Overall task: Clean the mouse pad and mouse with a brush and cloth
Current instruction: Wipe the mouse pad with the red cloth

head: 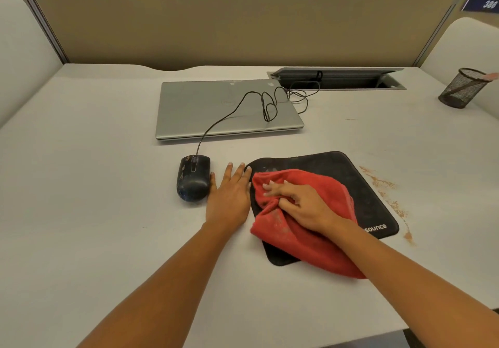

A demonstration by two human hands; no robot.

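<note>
Desk (108, 212): cloth (297, 242) under R hand (302, 207), on pad (351, 175)

Left hand (229, 195) lies flat, fingers straight; right hand (299, 204), fingers partly curled, grips the red cloth (310, 250).

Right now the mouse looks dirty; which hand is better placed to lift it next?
Left. The left hand lies flat and free right beside the mouse; the right hand holds the cloth on the pad.
</note>
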